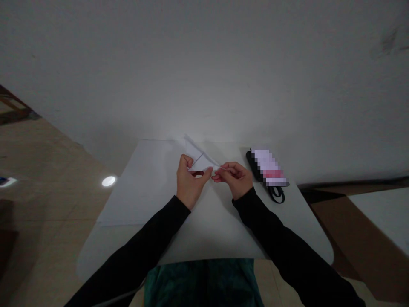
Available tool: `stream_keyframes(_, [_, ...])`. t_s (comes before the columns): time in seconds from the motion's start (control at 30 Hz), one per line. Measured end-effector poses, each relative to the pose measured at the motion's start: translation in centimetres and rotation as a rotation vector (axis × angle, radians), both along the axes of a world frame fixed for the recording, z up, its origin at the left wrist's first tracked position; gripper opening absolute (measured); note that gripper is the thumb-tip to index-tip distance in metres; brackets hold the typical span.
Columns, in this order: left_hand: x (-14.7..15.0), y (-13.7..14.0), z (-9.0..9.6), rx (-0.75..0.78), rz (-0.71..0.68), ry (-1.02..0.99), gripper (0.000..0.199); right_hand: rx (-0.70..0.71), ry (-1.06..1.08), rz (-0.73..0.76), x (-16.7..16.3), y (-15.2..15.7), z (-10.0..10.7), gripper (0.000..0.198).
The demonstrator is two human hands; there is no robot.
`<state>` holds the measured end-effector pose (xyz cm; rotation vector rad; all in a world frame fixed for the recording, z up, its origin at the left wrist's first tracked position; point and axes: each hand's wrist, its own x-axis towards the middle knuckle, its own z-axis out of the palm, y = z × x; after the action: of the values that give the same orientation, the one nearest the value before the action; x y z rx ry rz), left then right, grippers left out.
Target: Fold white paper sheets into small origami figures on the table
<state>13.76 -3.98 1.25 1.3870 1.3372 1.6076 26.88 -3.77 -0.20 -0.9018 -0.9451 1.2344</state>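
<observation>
A folded sheet of white paper (202, 162), roughly triangular with a visible crease, is held above the table between my two hands. My left hand (191, 179) grips its lower left edge, thumb and fingers closed around it. At the paper's right corner, the fingertips of my right hand (235, 177) are pinched on the tip. Parts of the fingers are hidden behind the paper and the hands themselves.
On the white table (211, 238), a large white sheet (137, 183) lies flat at the left. To the right, a phone (268, 166) with a blurred screen rests by a coiled black cable (276, 195). A grey wall (204, 76) rises behind the table.
</observation>
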Motion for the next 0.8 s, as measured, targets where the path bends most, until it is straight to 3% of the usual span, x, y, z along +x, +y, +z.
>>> stream_keyframes(0.17, [-1.6,0.7,0.7,0.023,-0.250,0.005,0.069,-0.188,0.164,0.103,1.1,0.6,0.1,0.026])
stream_keyframes(0.27, [-3.1,1.8,0.5,0.045,-0.252,0.021,0.075,-0.343,0.204,0.167,2.1,1.0,0.3,0.015])
stream_keyframes(0.4, [-3.8,2.7,0.1,0.056,-0.291,-0.016,0.107,-0.522,0.274,0.189,3.0,1.4,1.3,0.014])
stream_keyframes(0.57, [-3.3,2.7,0.4,0.028,-0.379,-0.160,0.136,-0.711,0.336,0.390,3.2,1.4,2.2,0.018])
stream_keyframes(0.67, [-3.2,2.5,0.2,-0.054,-0.435,-0.284,0.136,-0.734,0.340,0.484,3.4,1.4,1.7,0.019])
stream_keyframes(0.8, [-2.5,2.1,-0.8,-0.183,-0.526,-0.359,0.116,-0.707,0.313,0.675,3.4,1.4,0.7,0.023])
